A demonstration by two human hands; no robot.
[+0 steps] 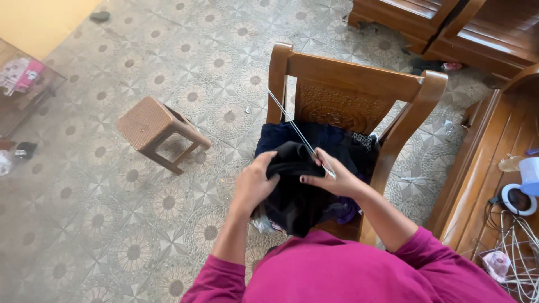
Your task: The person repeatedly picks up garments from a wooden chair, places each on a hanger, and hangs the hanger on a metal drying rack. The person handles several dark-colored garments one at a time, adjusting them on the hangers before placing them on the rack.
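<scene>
My left hand point(254, 182) grips a black garment point(292, 196) bunched over the seat of a carved wooden chair point(359, 78). My right hand point(330, 177) pinches the same black cloth together with a thin metal rod point(292, 124) that slants up and left past the chair back. Under the black garment lies dark blue clothing point(331, 137) on the chair seat. My sleeves are magenta.
A small brown wicker stool point(152, 126) stands on the patterned tile floor to the left. Wooden furniture lines the right side, with a wooden bench point(477, 163) holding cables and a blue-and-white appliance point(525, 185). A low table with cloth point(22, 76) is at the far left.
</scene>
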